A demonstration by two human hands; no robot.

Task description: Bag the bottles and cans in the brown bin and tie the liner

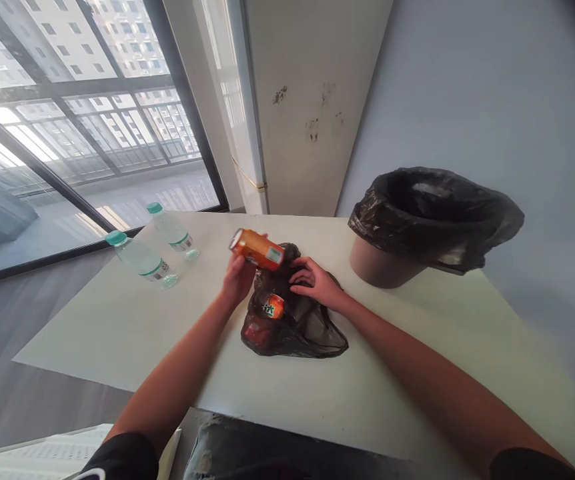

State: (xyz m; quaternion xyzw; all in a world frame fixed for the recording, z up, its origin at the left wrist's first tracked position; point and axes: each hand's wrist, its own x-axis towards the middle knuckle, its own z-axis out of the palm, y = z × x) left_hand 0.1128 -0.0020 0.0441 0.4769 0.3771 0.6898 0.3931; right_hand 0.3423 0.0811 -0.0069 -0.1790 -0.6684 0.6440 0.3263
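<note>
An orange drink can [256, 249] is in my left hand [238, 279], tilted on its side above the bag's left edge. Below it a thin black plastic bag [312, 330] lies crumpled on the table. Inside the bag's opening sits another orange can [274, 307], partly covered. A reddish thing [257, 333] shows dimly through the plastic at the lower left, its kind unclear. My right hand [316, 283] is at the bag's upper right side, fingers apart and slightly bent, near or touching the plastic.
Two clear bottles with green caps, a nearer bottle [140, 259] and a farther bottle [171, 230], lie on the white table [92, 327] at left. A bin [382, 263] lined with a black bag [432, 213] stands at right, near the wall.
</note>
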